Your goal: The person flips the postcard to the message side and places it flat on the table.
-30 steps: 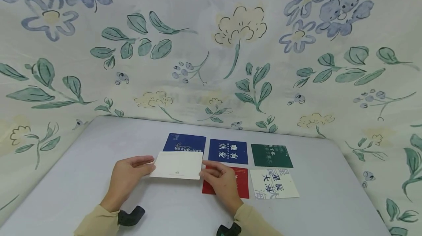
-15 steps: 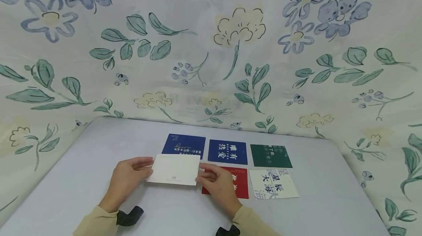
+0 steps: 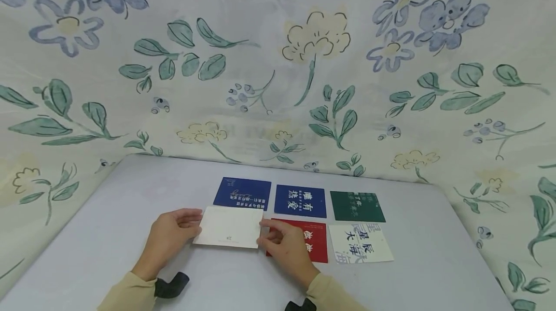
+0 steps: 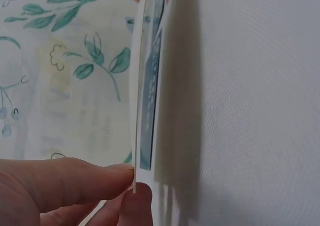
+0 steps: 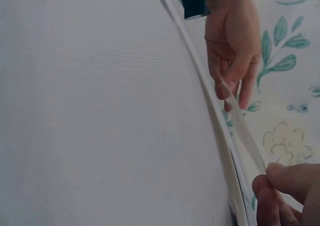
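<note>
Both hands hold a white postcard (image 3: 228, 228), its pale side facing up with a tiny mark near the front edge. At the left edge, my left hand (image 3: 169, 236) pinches it between thumb and fingers. My right hand (image 3: 288, 248) pinches the right edge and hides part of a red postcard (image 3: 317, 241). In the left wrist view the held postcard (image 4: 134, 110) appears nearly edge-on, with a bluish printed panel beside the rim and a shadow on the table. The right wrist view shows the postcard (image 5: 245, 136) as a thin strip between both hands, raised off the table.
Behind it lie a dark blue postcard (image 3: 245, 192), a second blue one (image 3: 299, 200) and a green postcard (image 3: 357, 205). To the right is a white postcard with blue lettering (image 3: 360, 243). The white table (image 3: 143, 180) meets a flowered cloth (image 3: 260, 60) at the back.
The held postcard has come slightly toward the person and a little left, its face tilting more to the camera. More of the dark blue postcard behind it shows. Both hands keep their hold.
</note>
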{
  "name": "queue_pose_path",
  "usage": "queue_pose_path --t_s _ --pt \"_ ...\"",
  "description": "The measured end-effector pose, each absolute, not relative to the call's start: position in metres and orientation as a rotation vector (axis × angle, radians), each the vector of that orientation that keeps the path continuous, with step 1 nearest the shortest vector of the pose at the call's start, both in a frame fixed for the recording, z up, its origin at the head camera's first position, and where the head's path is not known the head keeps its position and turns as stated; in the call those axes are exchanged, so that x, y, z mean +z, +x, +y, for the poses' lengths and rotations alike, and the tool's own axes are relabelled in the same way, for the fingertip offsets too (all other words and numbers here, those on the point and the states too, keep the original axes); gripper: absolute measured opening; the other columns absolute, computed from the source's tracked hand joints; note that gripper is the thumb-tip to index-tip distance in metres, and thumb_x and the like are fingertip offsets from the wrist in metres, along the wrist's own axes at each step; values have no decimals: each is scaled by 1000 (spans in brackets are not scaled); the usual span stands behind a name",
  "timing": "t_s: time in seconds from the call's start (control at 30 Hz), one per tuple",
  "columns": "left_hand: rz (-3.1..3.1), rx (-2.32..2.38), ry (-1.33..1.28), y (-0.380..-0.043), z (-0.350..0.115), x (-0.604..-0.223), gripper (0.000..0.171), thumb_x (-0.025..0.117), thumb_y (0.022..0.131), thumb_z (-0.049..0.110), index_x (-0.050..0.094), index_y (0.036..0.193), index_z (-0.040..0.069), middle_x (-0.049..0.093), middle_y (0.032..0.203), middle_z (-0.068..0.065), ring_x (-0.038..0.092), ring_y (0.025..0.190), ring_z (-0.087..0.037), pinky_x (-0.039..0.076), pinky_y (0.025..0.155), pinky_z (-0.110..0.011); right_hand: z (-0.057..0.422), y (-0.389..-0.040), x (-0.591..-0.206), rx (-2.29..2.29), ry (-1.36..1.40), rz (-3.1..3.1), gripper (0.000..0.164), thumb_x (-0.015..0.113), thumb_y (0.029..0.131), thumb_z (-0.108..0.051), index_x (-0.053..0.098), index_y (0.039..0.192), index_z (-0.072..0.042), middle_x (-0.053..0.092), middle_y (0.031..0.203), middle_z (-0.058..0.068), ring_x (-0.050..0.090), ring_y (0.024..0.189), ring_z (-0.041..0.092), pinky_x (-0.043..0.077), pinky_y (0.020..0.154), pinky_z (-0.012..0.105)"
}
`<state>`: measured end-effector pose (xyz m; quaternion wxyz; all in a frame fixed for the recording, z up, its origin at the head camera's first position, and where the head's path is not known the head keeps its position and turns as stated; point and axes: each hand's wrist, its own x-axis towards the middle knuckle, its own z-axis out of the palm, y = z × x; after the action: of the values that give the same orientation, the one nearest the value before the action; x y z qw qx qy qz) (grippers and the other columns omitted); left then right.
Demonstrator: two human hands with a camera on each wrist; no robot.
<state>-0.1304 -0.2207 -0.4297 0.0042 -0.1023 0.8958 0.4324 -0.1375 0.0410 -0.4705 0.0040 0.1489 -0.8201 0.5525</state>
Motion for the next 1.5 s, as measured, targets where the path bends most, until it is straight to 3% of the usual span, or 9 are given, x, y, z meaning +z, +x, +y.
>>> queue_pose_path --t_s 0.23,0.47,0.7,1.5 --pt "2847 1314 -308 -133 -220 -435 39 67 78 8 62 117 1 66 108 -14 63 93 -24 54 71 -33 41 -137 -474 1749 499 -2576 35 76 77 -15 67 111 -14 69 86 -1 62 64 2 53 60 19" --pt "2869 1256 -309 -130 -220 -438 38 69 78 9 62 115 2 66 106 -13 63 91 -24 53 69 -33 42 -136 -476 1680 498 -2657 34 74 78 -21 68 112 -15 63 75 -8 57 62 3 52 58 20" --pt "2901 1237 -279 -128 -219 -438 34 68 78 9 65 111 1 68 100 -11 64 90 -23 53 71 -35 41 -135 -479 1679 483 -2692 35 74 79 -21 68 113 -15 66 82 -10 57 64 3 52 60 18" --pt "2940 1145 -279 -129 -216 -433 32 66 81 11 65 112 1 67 103 -13 63 95 -28 52 77 -42 40 -140 -481 1723 509 -2642 27 69 82 -12 68 109 -11 66 78 -7 59 60 3 52 58 20"
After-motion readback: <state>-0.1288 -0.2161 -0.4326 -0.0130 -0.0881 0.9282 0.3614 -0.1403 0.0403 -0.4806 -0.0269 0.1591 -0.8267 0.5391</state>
